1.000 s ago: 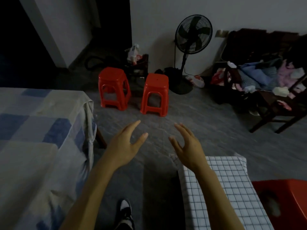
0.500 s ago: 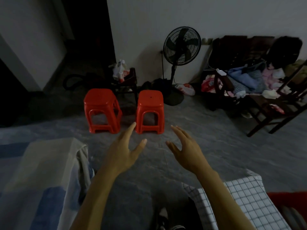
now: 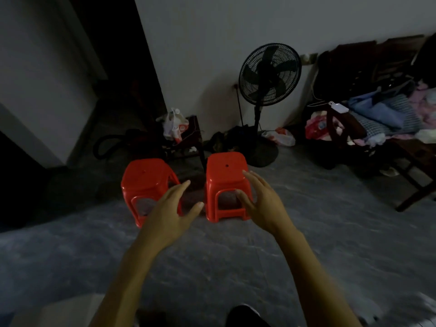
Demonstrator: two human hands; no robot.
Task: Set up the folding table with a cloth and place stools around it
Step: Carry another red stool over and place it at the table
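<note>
Grey floor (image 3: pixel 306 244) runs to a pale far wall, where a black standing fan (image 3: pixel 270 75) stands beside a chair heaped with clothes (image 3: pixel 387 119) on the right. Two red stools sit side by side on the floor, apart: the left stool (image 3: pixel 146 182) and the right stool (image 3: pixel 225 182). Both hands reach out empty with fingers spread, the left hand (image 3: pixel 171 215) before the left stool, the right hand (image 3: pixel 264 204) overlapping the right stool; contact cannot be told.
</note>
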